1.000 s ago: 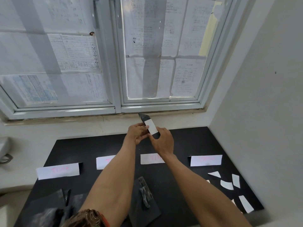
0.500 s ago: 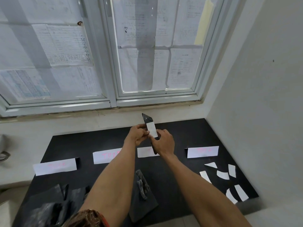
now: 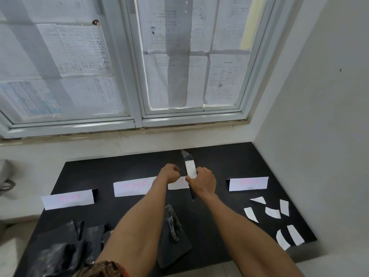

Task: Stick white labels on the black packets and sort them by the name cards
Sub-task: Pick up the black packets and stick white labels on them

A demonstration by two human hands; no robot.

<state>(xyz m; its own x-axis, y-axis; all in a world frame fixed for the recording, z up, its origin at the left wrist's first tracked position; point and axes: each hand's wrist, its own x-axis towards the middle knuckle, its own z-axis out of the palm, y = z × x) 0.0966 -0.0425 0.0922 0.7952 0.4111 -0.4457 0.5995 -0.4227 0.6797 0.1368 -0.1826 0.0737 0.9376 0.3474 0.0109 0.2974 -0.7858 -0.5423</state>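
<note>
1. Right hand grips one black packet held tilted above the bench. One white label is on its face.
2. Left hand: fingers curled, holding nothing, just beside that packet.
3. Name cards: four in a row, the third partly hidden by the hands.
4. Loose labels: six, at the near right corner.
5. One flat packet lies between the forearms. The heap of packets at near left cannot be counted.
</note>
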